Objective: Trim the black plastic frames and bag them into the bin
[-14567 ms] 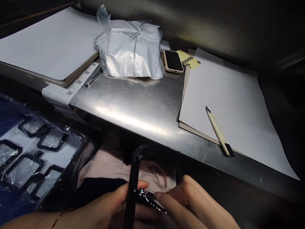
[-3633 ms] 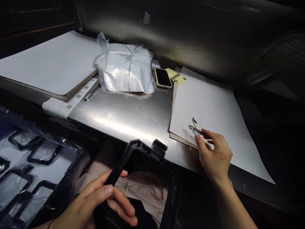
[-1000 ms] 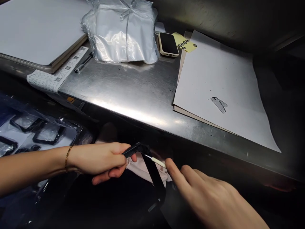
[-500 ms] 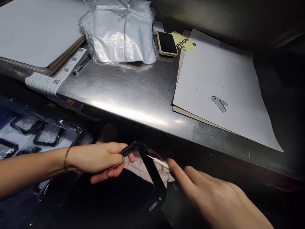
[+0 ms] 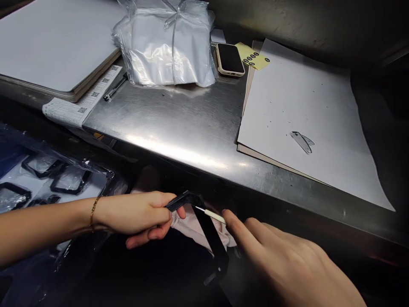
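Observation:
Below the front edge of the metal table, my left hand [image 5: 143, 215] pinches one end of a black angular frame [image 5: 207, 230] between thumb and fingers. The frame slants down to the right over pale pink cloth [image 5: 191, 230]. My right hand [image 5: 284, 256] is closed on a tool with a cream handle [image 5: 214, 216]. The tool's thin metal tip touches or nearly touches the inner edge of the frame near its upper corner. The far end of the frame is dark and hard to make out.
On the metal table [image 5: 166, 123] lie plastic bags [image 5: 172, 47], a phone [image 5: 230, 59], yellow stickers [image 5: 260, 62], a pen [image 5: 115, 87], white board stacks [image 5: 57, 42] and a white sheet [image 5: 306, 115] with a small folding piece [image 5: 302, 142]. Bagged black frames [image 5: 70, 179] lie at lower left.
The view has shifted slightly, so the table items appear farther right. The tool's tip sits slightly farther left along the frame. Both hands keep their holds.

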`<state>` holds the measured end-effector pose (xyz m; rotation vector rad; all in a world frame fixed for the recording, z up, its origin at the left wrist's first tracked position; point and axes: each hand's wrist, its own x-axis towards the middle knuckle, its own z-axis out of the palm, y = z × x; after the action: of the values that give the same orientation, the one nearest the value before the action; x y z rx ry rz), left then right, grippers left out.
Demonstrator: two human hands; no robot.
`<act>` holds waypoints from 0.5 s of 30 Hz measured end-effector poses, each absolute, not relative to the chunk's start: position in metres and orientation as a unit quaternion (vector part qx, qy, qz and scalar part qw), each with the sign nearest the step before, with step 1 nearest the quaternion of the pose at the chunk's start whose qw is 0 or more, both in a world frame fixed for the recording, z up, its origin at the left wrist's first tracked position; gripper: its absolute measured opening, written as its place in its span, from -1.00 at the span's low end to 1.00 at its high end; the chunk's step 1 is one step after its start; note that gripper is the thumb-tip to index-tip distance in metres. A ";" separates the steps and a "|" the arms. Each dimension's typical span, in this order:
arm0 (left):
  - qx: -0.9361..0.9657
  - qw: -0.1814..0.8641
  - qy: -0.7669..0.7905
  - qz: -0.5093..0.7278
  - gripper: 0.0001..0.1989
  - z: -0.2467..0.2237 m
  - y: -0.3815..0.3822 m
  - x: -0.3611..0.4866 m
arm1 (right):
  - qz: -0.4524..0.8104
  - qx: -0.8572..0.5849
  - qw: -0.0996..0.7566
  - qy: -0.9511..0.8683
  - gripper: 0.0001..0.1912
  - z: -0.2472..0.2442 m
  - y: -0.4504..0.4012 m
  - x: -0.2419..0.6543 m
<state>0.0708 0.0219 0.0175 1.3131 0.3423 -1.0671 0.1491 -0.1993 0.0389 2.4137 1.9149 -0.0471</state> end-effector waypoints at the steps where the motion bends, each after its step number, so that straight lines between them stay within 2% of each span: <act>1: 0.577 0.651 0.151 -0.471 -0.82 0.017 0.022 0.070 | -0.016 0.782 0.031 0.622 -0.49 0.038 -0.199 0.149; 8: 0.583 0.645 0.150 -0.470 -0.88 0.016 0.022 0.068 | -0.003 0.774 0.075 0.629 -0.47 0.039 -0.195 0.144; 15: 0.579 0.642 0.159 -0.477 -0.84 0.014 0.020 0.068 | 0.013 0.766 0.097 0.635 -0.45 0.041 -0.196 0.139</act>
<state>0.0678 0.0195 0.0136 1.3194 0.3619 -1.0873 0.1393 -0.1959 0.0413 2.2692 1.8814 0.0382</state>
